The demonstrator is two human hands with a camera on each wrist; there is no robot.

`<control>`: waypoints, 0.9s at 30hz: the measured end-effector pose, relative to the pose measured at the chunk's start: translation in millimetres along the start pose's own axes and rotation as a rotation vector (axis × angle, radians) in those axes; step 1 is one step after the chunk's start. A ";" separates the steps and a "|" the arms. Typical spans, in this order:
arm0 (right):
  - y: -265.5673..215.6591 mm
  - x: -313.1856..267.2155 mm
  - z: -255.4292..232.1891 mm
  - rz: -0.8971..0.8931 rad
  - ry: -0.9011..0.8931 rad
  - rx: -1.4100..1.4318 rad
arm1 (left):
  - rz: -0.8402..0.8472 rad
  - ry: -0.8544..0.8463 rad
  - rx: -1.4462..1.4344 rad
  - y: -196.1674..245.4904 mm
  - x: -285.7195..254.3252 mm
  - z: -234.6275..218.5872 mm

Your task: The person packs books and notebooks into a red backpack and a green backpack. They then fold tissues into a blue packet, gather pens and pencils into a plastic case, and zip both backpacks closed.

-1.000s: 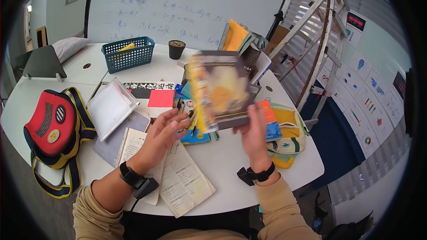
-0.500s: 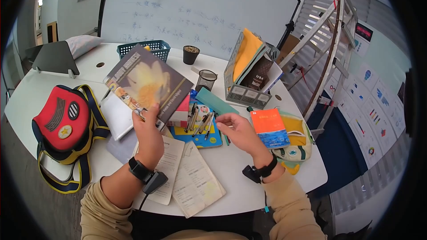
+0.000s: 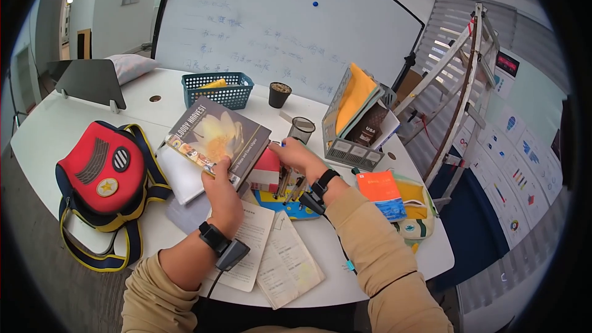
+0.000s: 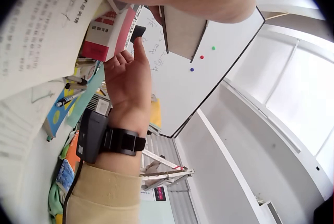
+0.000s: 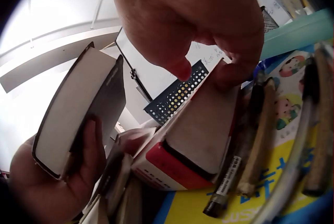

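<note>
My left hand (image 3: 223, 200) grips a thick hardcover book (image 3: 216, 132) with a pale flower on its dark cover, thumb on the front. It is raised over the left pile, its page edges showing in the right wrist view. My right hand (image 3: 299, 155) reaches to a thick red-and-white book (image 3: 266, 165) in the middle of the table. Up close, the fingers (image 5: 232, 70) touch that book's upper edge while the thumb stands apart. Beside it, several pens (image 5: 224, 182) lie on a blue-and-yellow book (image 3: 302, 211).
Open notebooks (image 3: 290, 265) lie at the front, a red backpack (image 3: 102, 169) at left. An orange-and-blue book (image 3: 381, 191) rests on a pale pouch (image 3: 422, 225). Behind stand a teal basket (image 3: 237, 95), potted plant (image 3: 280, 95), mesh cup (image 3: 301, 129) and grey file box (image 3: 354, 153).
The flower-covered book passed from my right hand to my left and moved leftward. My right hand then travelled left and forward to the red-and-white book. The head view shifted too.
</note>
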State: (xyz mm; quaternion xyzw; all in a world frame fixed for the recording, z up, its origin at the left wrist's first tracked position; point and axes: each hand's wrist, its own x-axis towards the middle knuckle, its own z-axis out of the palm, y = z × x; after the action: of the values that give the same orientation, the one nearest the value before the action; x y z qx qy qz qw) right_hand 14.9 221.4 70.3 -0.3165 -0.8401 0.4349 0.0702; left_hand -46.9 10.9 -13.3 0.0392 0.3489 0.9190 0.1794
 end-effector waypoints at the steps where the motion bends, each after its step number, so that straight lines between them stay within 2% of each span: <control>1: 5.6 8.4 4.4 -0.028 0.020 0.028 | -0.003 0.005 -0.003 0.7 1.5 1.3; 3: 23.5 32.6 11.6 -0.078 0.056 0.083 | 0.007 0.009 -0.019 4.2 -2.5 5.9; 4: 13.4 25.9 8.2 -0.023 0.139 -0.004 | 0.014 0.001 -0.017 4.4 -3.0 5.6; 7: 25.9 47.0 8.8 -0.160 0.344 0.164 | 0.042 -0.004 0.007 5.2 -2.7 5.2; 8: 11.0 32.3 -7.1 -0.155 0.104 0.269 | 0.075 -0.013 0.021 5.4 -3.1 4.3; 11: -10.4 14.9 -35.2 -0.195 -0.006 0.260 | 0.161 -0.055 0.025 9.2 -11.2 6.7; 15: -23.0 -21.8 -60.8 -0.406 0.224 0.403 | 0.235 -0.166 -0.091 16.3 -22.9 13.8; 19: 9.9 -52.5 -78.3 -0.467 0.384 0.639 | 0.188 -0.260 -0.121 17.9 -26.3 12.4; 21: 27.5 -82.5 -69.6 -0.458 0.296 0.775 | 0.134 -0.302 -0.133 17.4 -28.5 11.2; 24: 63.1 -126.6 -47.0 -0.421 0.143 0.898 | -0.031 -0.448 -0.133 20.1 -39.8 9.8; 27: 94.5 -159.1 -23.0 -0.415 0.088 0.997 | -0.035 -0.648 0.097 17.8 -46.4 11.8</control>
State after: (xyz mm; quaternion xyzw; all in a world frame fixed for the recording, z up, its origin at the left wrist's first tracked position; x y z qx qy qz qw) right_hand 194.0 182.7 36.2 -0.0898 -0.5729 0.7442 0.3314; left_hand -6.7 -10.6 9.7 0.3320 0.3175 0.8379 0.2947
